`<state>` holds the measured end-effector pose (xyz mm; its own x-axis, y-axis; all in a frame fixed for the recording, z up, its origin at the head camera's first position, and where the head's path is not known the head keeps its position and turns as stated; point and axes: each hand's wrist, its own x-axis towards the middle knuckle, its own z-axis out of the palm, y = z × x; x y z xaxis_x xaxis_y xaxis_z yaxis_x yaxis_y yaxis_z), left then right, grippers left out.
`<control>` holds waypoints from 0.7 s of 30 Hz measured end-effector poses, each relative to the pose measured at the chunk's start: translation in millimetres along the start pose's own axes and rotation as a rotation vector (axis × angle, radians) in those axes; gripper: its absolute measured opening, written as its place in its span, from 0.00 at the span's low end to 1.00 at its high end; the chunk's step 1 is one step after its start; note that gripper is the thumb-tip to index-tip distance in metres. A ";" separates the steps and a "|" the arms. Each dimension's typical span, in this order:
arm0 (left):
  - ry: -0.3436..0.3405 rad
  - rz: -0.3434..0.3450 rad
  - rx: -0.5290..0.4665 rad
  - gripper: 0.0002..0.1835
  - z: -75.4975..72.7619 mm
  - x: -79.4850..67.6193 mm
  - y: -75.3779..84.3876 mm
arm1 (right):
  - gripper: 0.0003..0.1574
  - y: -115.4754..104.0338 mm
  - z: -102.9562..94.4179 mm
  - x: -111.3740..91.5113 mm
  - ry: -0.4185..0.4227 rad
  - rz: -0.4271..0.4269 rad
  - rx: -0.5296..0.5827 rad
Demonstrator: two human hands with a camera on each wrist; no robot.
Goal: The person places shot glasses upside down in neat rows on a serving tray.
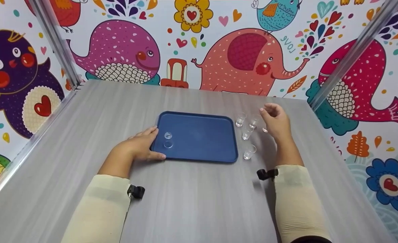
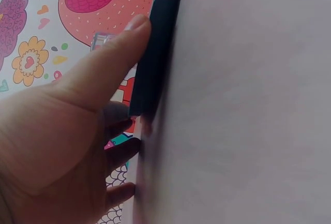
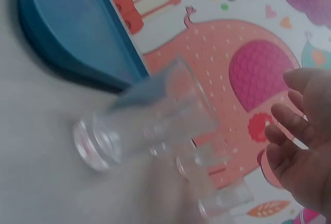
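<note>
A blue tray [image 1: 199,135] lies on the table, with one small clear shot glass [image 1: 168,136] standing upside down near its left side. My left hand [image 1: 140,143] rests at the tray's left end, its thumb against the front edge; in the left wrist view the thumb [image 2: 119,53] touches the tray's side [image 2: 155,53]. To the right of the tray stand several upright shot glasses, among them a front one [image 1: 249,152] and a back one [image 1: 240,119]. My right hand [image 1: 276,121] is raised beside them with loosely bent fingers and nothing in it, partly hiding another glass [image 1: 265,129].
The grey table [image 1: 199,195] runs back to a wall printed with cartoon animals [image 1: 246,64]. Metal posts [image 1: 55,40] stand at the back corners. A black camera [image 1: 136,191] is strapped to the left wrist, another camera [image 1: 267,174] to the right.
</note>
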<state>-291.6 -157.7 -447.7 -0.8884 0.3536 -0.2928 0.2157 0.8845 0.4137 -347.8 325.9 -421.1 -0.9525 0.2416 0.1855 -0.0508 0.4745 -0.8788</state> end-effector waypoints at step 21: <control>0.009 0.006 0.009 0.65 0.6 0.2 1.1 | 0.45 55.6 -13.6 11.9 -0.094 0.311 -0.080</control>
<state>-291.3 -156.5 -447.8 -0.8907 0.3565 -0.2820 0.2253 0.8850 0.4075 -357.9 366.6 -461.8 -0.9423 0.3081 -0.1310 0.2672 0.4561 -0.8488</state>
